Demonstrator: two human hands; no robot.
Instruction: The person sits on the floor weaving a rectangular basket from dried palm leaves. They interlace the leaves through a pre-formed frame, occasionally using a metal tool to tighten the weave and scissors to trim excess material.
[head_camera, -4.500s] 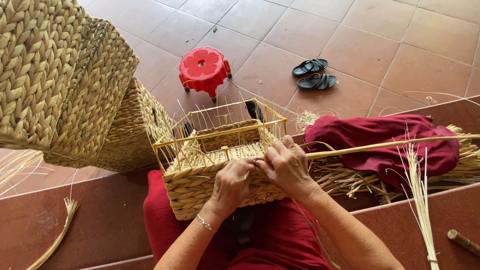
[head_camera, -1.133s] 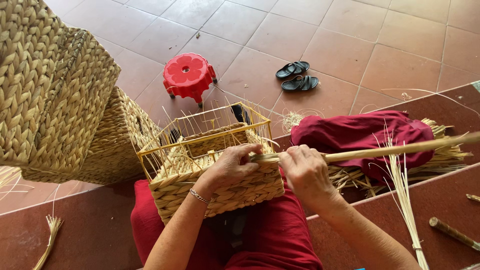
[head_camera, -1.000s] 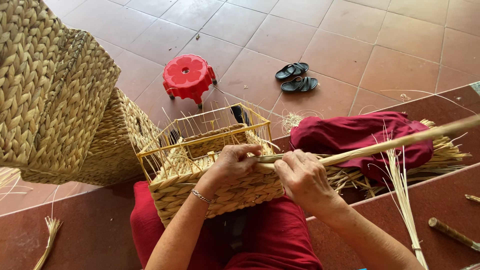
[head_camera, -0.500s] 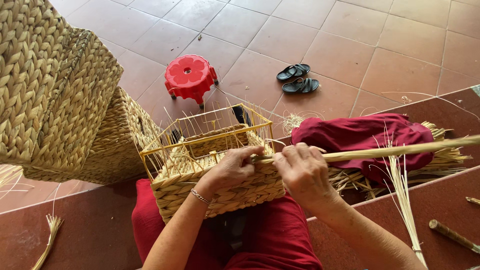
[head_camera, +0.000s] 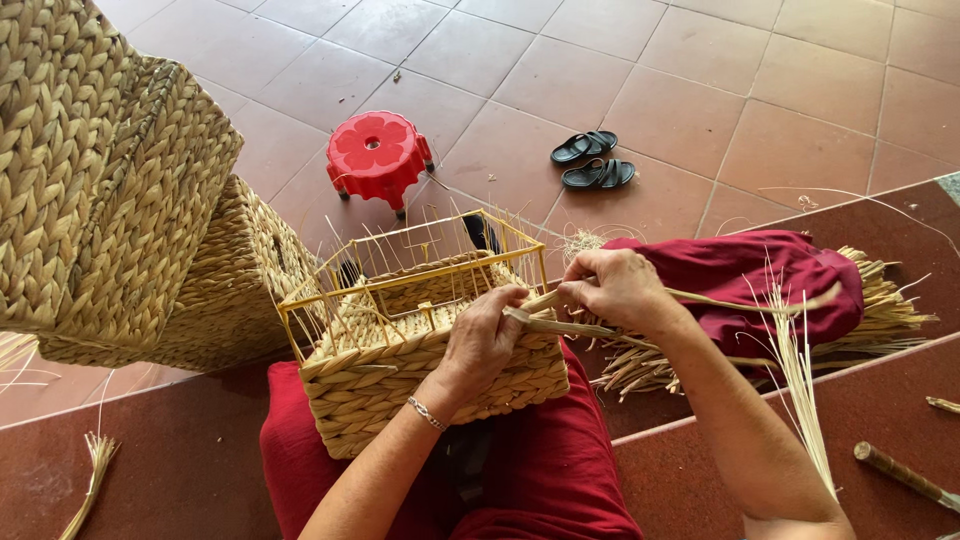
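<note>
Compared with half a second back, the long straw strand (head_camera: 700, 297) dips lower and both hands sit a bit closer together. Left hand (head_camera: 482, 340) pinches the strand's folded end right at the rim of the half-woven basket (head_camera: 400, 385) on the lap. Right hand (head_camera: 615, 287) pinches the same strand just beside it. Red stool (head_camera: 375, 155) and black sandals (head_camera: 592, 160) sit out on the tiles.

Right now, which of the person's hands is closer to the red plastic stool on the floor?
Left. The left hand rests on the half-woven basket's near rim, straight below the red stool. The right hand is further off to the right, pinching a straw strand.
</note>
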